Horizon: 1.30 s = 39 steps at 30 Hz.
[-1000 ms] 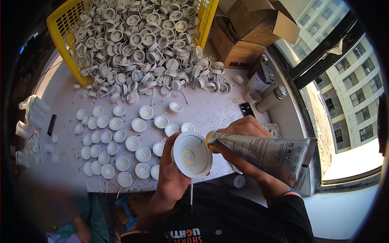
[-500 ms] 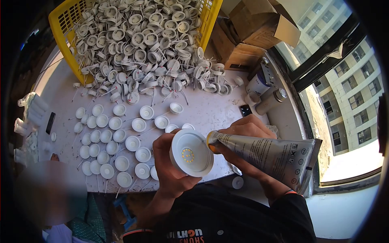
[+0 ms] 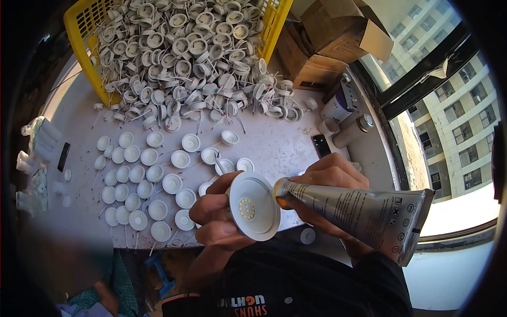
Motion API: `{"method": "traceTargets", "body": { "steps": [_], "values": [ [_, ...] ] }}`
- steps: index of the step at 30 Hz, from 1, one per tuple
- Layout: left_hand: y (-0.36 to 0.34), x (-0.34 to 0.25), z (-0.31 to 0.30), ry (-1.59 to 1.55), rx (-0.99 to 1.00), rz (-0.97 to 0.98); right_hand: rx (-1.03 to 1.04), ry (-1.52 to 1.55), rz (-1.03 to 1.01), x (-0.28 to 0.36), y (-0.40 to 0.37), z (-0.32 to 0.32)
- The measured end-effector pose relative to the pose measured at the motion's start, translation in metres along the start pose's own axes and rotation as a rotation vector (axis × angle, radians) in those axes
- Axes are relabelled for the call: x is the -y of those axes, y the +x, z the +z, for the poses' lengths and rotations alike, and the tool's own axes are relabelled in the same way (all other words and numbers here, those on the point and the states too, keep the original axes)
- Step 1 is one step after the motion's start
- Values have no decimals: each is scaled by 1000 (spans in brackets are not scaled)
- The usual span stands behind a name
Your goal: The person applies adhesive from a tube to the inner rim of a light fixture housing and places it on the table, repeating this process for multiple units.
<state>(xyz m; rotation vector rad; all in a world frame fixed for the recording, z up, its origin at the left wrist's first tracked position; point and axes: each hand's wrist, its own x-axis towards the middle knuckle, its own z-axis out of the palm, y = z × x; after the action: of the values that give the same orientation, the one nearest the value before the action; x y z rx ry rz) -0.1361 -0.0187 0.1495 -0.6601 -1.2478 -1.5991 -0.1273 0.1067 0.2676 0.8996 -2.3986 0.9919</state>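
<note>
My left hand [image 3: 219, 214] grips a white round LED downlight housing [image 3: 261, 185] by its outside, with the open face tilted toward me. A ring of small yellow LED chips shows at the bottom of its cup. My right hand [image 3: 335, 174] is wrapped round a silver squeeze tube [image 3: 364, 208] with dark print and a yellow collar. The collar end of the tube is right at the housing's right rim, and its tip is hidden there. Rows of similar white housings [image 3: 160, 231], wires trailing, lie on the table to the left of my hands.
A yellow crate [image 3: 84, 58] spills a heap of white lamp parts [image 3: 179, 68] onto the table [image 3: 280, 142]. Cardboard boxes [image 3: 338, 37], a flask [image 3: 355, 132] and a phone [image 3: 320, 145] are at the right near the window. A blurred person [image 3: 68, 248] sits at the lower left.
The downlight housing has turned more toward the right and shifted slightly down. My left fingers have changed their hold on it. The tube has moved a little right and down with my right hand.
</note>
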Motion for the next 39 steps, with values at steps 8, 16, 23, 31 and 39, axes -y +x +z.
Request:
{"method": "traceTargets", "body": {
  "steps": [8, 16, 23, 31, 39],
  "values": [
    [5, -6, -14, 10, 131, 85, 60, 77, -2, 2, 2, -3],
    [1, -4, -16, 59, 103, 187, 130, 48, 28, 0, 3, -4],
    [3, 7, -23, -6, 92, 234, 211, 395, 325, -2, -1, 2],
    [23, 0, -84, -765, -415, -1063, -172, 1317, 771, -2, 0, 61],
    [41, -3, -163, -924, -682, -1235, -215, 1535, 927, 12, -2, 125]
  ]
}}
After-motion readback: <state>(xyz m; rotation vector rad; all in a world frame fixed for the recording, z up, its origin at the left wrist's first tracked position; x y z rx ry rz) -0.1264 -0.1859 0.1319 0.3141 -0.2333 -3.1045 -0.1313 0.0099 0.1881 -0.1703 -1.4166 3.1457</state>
